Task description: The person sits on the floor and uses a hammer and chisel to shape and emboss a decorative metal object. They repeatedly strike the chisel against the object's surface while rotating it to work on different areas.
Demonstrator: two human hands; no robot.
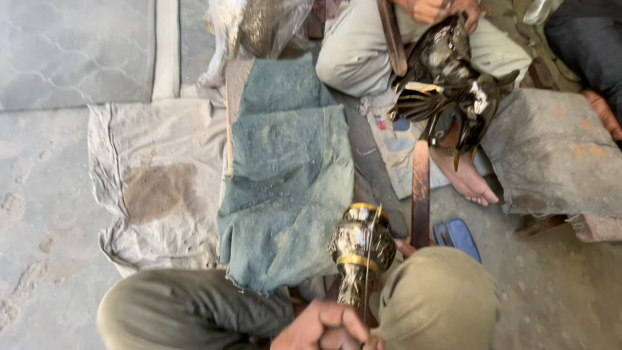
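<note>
A hand at the bottom edge is curled in a fist around the lower stem of an ornate dark metal piece with brass bands; whether it is the left or right I cannot tell, and no second hand shows. The piece rises upright from the grip, pressed between the bent knees. Beyond it lies a folded blue-green cloth; bare concrete floor opens far to that side. Across, a co-worker's hands hold a dark metal bird figure
</note>
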